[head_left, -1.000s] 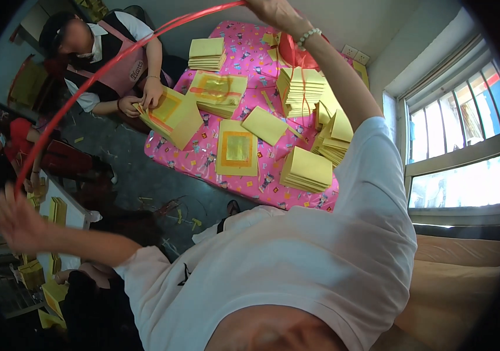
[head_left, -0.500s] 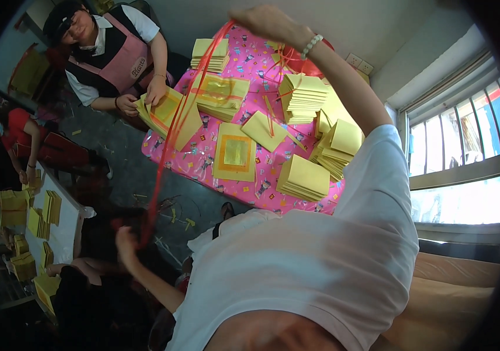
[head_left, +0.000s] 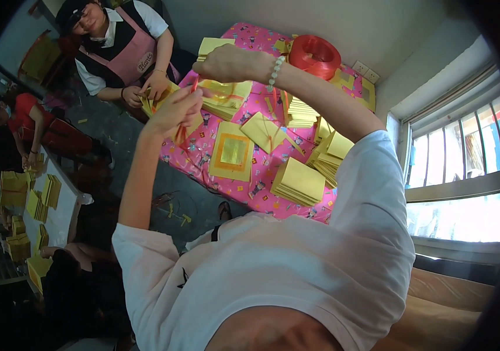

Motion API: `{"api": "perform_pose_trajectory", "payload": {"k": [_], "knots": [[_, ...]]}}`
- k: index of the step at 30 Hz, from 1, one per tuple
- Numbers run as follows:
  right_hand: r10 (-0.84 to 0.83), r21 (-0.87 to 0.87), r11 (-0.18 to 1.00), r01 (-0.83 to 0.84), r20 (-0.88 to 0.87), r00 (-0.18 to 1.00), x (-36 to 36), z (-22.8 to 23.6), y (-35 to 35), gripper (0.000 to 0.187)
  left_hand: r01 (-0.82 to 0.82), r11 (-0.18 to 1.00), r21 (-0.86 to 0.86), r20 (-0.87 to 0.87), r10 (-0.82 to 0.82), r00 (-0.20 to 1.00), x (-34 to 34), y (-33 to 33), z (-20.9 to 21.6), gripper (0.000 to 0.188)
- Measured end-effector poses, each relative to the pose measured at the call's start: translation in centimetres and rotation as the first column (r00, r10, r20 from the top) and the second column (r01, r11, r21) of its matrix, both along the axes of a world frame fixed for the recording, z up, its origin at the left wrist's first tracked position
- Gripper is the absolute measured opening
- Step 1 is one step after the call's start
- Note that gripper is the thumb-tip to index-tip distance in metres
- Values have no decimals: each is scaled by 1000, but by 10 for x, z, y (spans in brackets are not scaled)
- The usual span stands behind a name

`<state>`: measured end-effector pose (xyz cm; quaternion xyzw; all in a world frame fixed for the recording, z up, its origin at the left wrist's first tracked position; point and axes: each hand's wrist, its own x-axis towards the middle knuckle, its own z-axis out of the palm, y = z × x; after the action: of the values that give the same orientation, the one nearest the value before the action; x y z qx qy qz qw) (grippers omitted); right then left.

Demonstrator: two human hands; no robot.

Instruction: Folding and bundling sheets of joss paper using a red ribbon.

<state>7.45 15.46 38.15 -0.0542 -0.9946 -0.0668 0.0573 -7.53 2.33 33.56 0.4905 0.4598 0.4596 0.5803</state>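
Note:
Over the far left part of the table, both my hands are raised close together. My left hand is closed on a strand of red plastic ribbon, with part of the ribbon dangling below it. Just to the right, my right hand is closed at the upper end of the same ribbon; its fingertips are partly hidden. Beneath them lies a stack of yellow paper with a shiny gold patch on top. A yellow sheet with an orange-framed gold square lies nearer me.
A pink patterned tablecloth covers the table. A red roll of plastic ribbon stands at the back, and stacked yellow paper lies front right. Across the table a co-worker handles yellow paper. Others work at a white table.
My left hand has risen from the lower left to the table's far side. My right hand has come lower, so the long ribbon span between them is now short.

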Motion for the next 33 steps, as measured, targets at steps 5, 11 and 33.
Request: {"api": "perform_pose_trajectory", "payload": {"k": [5,11,33], "knots": [[-82,-334,935,121,129,988,37,6,40,26,148,971,-189,316,-83,945,-47,-25,22,15],[-291,-358,894,269,-6,957,116,14,131,28,-174,979,-108,566,204,799,-159,-118,-7,13],[-118,-202,954,220,420,900,27,37,-41,31,-25,932,362,-435,193,879,37,-7,-17,32]]}}
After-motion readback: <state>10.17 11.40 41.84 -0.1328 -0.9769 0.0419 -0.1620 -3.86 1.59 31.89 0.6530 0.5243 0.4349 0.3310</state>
